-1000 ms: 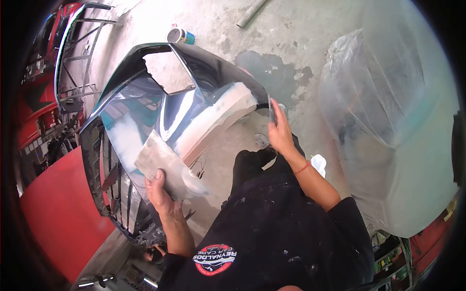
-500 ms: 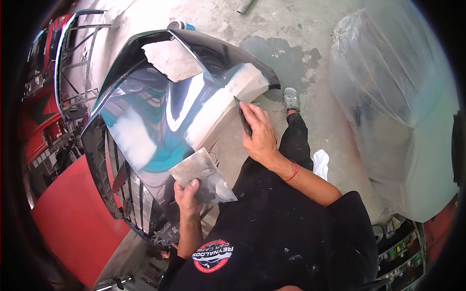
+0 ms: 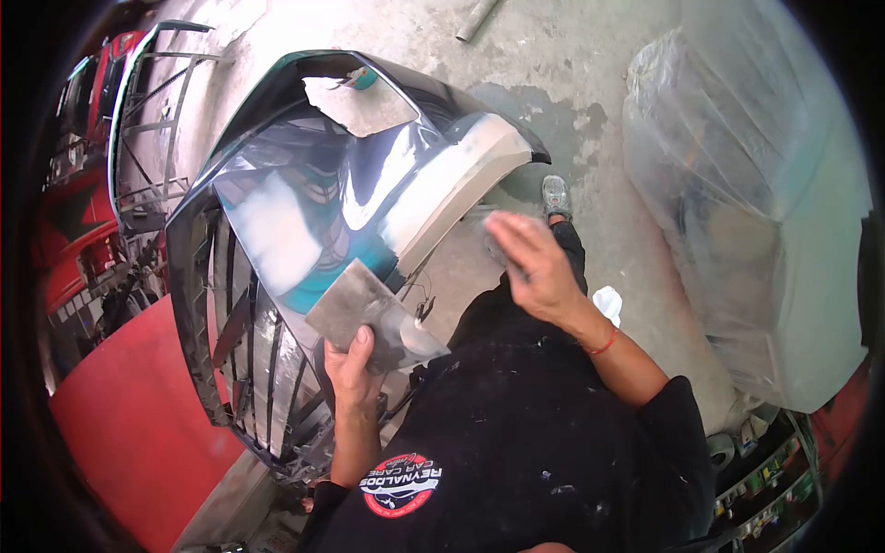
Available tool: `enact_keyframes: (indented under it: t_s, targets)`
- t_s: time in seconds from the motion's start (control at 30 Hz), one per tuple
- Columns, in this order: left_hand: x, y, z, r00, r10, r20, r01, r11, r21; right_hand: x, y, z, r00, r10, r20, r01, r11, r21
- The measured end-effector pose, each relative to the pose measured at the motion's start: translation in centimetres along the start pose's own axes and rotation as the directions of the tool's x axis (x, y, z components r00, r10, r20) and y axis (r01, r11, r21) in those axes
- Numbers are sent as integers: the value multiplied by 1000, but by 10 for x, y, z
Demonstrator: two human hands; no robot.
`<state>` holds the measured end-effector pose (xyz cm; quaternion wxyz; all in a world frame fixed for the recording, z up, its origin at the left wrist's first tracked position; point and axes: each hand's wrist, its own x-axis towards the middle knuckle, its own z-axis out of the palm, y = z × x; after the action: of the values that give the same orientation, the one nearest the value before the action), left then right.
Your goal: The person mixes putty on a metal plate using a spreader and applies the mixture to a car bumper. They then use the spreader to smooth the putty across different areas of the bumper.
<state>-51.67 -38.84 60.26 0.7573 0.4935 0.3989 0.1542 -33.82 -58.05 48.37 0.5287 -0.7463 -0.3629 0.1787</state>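
My left hand (image 3: 350,369) grips a flat grey mixing plate (image 3: 369,313) by its lower edge, thumb on top. A pale smear of filler lies near the plate's right corner. My right hand (image 3: 544,281), partly smeared by motion, is closed on a dark, flat putty spreader (image 3: 498,247), whose outline is blurred. In front of me stands a car bumper (image 3: 355,166), glossy dark with a teal area. Smooth whitish filler (image 3: 452,184) covers its right edge, and another white patch (image 3: 281,230) is on its left part. The spreader is apart from the bumper.
A plastic-covered vehicle (image 3: 710,212) stands to the right. On the left are a red panel (image 3: 138,415) and a metal frame (image 3: 171,120). A can (image 3: 362,77) shows through the bumper's opening. A shelf with bottles (image 3: 765,488) is at lower right.
My right hand with the spreader has moved away from the bumper's filled edge, down and to the right. The mixing plate has shifted slightly left and up; the view has shifted a little.
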Motion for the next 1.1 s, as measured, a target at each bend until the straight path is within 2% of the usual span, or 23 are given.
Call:
enact_keyframes:
  t_s: [0.03,0.1,0.17,0.23,0.27,0.3,0.37,0.43,0.53,0.57,0.6,0.63,0.67,0.7,0.73,0.77,0.8,0.83,0.87,0.9,1.0,1.03,1.1]
  targets:
    - [-1,-2,0,1000,6,-6,-6,1000,-8,-3,-1,-5,981,108,-158,-99,993,69]
    - [2,-5,0,994,-93,-51,94,995,24,-7,-19,-17,987,83,-140,-78,996,42]
    - [3,-4,4,999,-46,-10,47,996,77,-11,-41,-24,991,57,-123,-55,998,23]
    - [1,0,4,994,-35,103,6,964,267,-15,-60,-26,988,-134,78,138,989,-49]
    - [-2,3,9,993,-8,121,-28,957,287,-15,-71,-24,966,-221,134,239,962,-135]
    - [-6,6,12,992,-3,124,-32,959,282,-16,-80,-20,965,-225,134,243,960,-141]
    - [-13,11,17,985,22,171,-88,916,390,-19,-95,-13,934,-276,228,333,903,-271]
    - [-16,10,14,984,70,165,-130,910,394,-30,-98,-3,937,-269,222,325,904,-279]
    - [-14,17,12,969,246,37,-238,875,421,-39,-93,0,888,-225,402,307,940,-151]
    - [-10,21,4,948,319,21,-298,857,421,-42,-83,3,891,-223,397,305,939,-157]
    - [-8,30,1,916,390,-99,-350,894,281,-47,-68,8,887,-167,430,268,946,-184]
    - [-7,42,-7,861,472,-188,-423,871,249,-51,-56,14,879,-112,464,230,951,-207]
    - [-4,56,-10,771,571,-282,-525,820,226,-51,-48,16,928,-93,362,199,942,-269]
    - [3,67,-24,686,661,-304,-633,748,199,-47,-42,17,924,-102,368,208,943,-260]
    - [11,74,-30,591,663,-459,-636,734,239,-41,-35,19,967,-174,184,230,907,-353]
    - [18,82,-37,476,650,-593,-635,720,279,-34,-26,23,967,-253,-7,224,867,-445]
    - [25,87,-62,574,531,-624,-637,768,67,-28,-14,28,939,-341,-41,274,817,-508]
    - [31,88,-88,672,401,-623,-606,781,-151,-23,-6,33,941,-335,-42,270,822,-501]
    - [39,87,-95,687,352,-635,-576,797,-181,-17,0,39,918,-394,-50,312,793,-524]
    - [46,79,-111,763,335,-553,-543,796,-267,-11,4,43,889,-454,-56,353,758,-548]
    - [59,60,-105,793,287,-537,-495,817,-296,-1,9,46,883,-467,-51,358,738,-572]
    - [60,53,-102,807,274,-523,-452,856,-249,1,10,44,882,-469,-49,356,730,-584]
    - [61,50,-99,799,293,-525,-478,839,-259,6,12,37,888,-458,-41,347,726,-593]
